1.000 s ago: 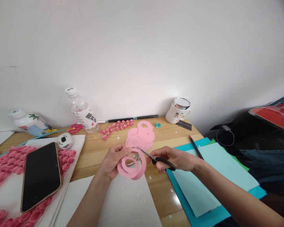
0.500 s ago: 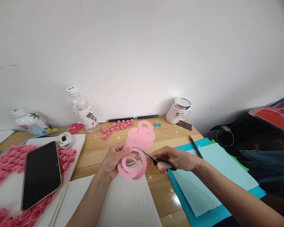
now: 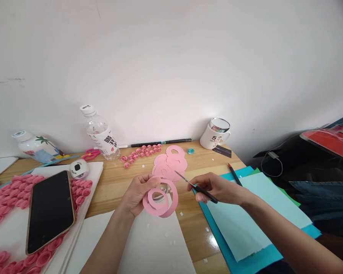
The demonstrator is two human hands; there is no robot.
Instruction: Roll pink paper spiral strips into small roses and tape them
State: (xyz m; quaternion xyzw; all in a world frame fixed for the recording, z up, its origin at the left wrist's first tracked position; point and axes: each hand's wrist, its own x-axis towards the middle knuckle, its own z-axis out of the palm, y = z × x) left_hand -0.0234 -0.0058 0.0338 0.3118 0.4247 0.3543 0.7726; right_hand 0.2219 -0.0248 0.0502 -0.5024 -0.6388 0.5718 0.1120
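Our right hand [image 3: 217, 188] had drawn the scissors [image 3: 196, 187] clear of the pink spiral [image 3: 160, 198] pinched in our left hand [image 3: 137, 192]; mid-cut, we judged, blades needing re-entry.

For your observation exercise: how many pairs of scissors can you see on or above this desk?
2. One pair of scissors is in the right hand; pink-handled scissors lie by the bottle. Others may be hidden.

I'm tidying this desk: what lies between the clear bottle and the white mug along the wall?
In the head view, between the clear bottle and white mug: a black pen, small pink paper rolls, and pink paper circles.
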